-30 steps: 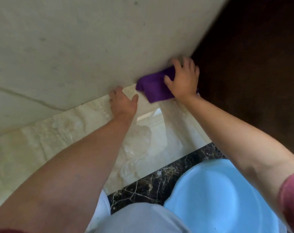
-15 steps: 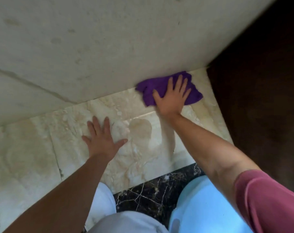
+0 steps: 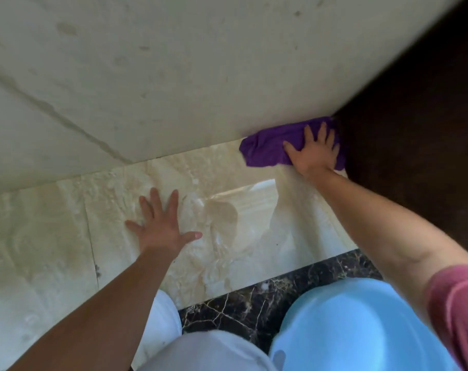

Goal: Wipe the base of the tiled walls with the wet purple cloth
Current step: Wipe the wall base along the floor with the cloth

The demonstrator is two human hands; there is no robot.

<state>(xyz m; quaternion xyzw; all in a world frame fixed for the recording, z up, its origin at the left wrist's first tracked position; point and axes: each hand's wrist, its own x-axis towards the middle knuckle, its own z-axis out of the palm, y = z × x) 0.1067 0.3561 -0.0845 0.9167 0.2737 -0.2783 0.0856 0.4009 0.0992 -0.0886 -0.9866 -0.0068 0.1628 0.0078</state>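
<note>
The purple cloth [image 3: 267, 147] lies bunched where the beige tiled wall [image 3: 173, 76] meets the glossy cream floor tiles [image 3: 227, 183], right by the dark brown surface on the right. My right hand [image 3: 314, 152] presses flat on the cloth's right part, fingers spread, pushing it against the wall's base. My left hand [image 3: 160, 223] rests palm down on the floor tile, fingers apart, holding nothing.
A dark brown wooden panel [image 3: 415, 129] closes the corner on the right. A light blue plastic basin [image 3: 361, 325] sits at the lower right on a black marble strip [image 3: 240, 306]. My knees in pale trousers [image 3: 200, 352] fill the bottom edge.
My right hand has slid the cloth rightward along the wall's base into the corner by the brown panel. My left hand stays planted on the floor.
</note>
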